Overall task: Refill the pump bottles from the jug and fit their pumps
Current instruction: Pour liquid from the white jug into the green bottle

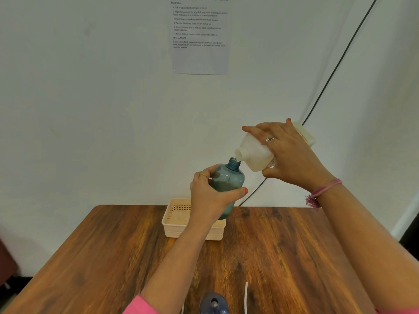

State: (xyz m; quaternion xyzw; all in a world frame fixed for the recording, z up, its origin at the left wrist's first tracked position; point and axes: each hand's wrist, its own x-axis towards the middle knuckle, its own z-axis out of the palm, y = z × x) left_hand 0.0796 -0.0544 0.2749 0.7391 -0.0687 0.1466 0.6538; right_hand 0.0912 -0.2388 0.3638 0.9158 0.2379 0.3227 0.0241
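Note:
My left hand grips a translucent blue pump bottle raised above the table, tilted slightly right, its threaded neck uncapped. My right hand holds a white jug tipped down to the left, its spout right beside the bottle's mouth. No liquid stream can be made out. A second dark blue bottle stands at the near table edge with a pump head on top. A white pump tube lies on the table just right of it.
A cream plastic basket sits on the wooden table behind my left hand, partly hidden by it. A printed instruction sheet hangs on the white wall. A black cable runs down the wall at right.

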